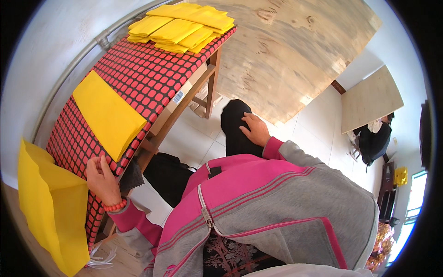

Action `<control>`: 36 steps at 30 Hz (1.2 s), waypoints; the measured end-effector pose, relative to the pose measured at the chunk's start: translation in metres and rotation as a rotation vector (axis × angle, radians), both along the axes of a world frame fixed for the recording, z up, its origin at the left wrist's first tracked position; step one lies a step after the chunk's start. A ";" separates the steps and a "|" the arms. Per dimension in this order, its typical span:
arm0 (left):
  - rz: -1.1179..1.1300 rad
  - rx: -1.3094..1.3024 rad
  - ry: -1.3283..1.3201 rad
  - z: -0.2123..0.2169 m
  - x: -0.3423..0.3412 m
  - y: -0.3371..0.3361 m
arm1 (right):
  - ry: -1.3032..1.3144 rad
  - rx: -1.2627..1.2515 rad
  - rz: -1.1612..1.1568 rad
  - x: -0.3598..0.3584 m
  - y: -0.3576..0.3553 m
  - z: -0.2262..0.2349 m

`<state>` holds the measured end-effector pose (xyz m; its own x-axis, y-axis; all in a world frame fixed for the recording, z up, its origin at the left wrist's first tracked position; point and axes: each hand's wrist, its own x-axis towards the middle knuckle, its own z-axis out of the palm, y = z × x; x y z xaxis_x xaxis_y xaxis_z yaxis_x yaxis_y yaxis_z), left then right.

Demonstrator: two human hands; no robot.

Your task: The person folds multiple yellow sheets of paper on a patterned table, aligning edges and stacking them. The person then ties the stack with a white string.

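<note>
A folded yellow sheet of cloth-like material [108, 115] lies slantwise on the table, its near corner at the front edge. Just below that corner is my left hand [102, 181], with a red bead bracelet at the wrist. Its fingers are loosely bent and slightly apart, and I see nothing between them. To its left, a larger unfolded yellow sheet [55, 198] hangs over the table's end, partly creased. My right hand [255, 129] rests on my black-clothed knee, fingers spread, holding nothing.
Several folded yellow pieces [180, 27] are piled at the table's far end. A red-and-black patterned cover [134, 69] lies over the wooden-legged table. A large plywood board [286, 51] stands beyond my knee. White strips [102, 258] hang at lower left; a black bag [374, 143] sits far right.
</note>
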<state>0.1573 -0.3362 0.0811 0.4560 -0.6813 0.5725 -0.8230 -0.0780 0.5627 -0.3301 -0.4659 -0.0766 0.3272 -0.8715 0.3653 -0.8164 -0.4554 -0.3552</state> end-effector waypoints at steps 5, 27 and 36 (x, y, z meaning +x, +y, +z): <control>-0.046 -0.063 0.167 -0.007 0.014 0.005 | 0.304 0.137 -0.164 -0.033 -0.037 -0.051; 0.200 0.505 -0.081 0.004 0.019 -0.007 | 0.096 0.519 0.476 -0.072 -0.185 -0.095; 0.399 0.685 -0.077 0.018 -0.007 -0.042 | 0.319 0.956 0.532 -0.086 -0.247 -0.085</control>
<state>0.1507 -0.3785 0.0987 0.7161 -0.6867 0.1255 -0.6946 -0.6831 0.2255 -0.4163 -0.7132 -0.1611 0.6977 -0.4708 -0.5400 -0.7158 -0.4253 -0.5539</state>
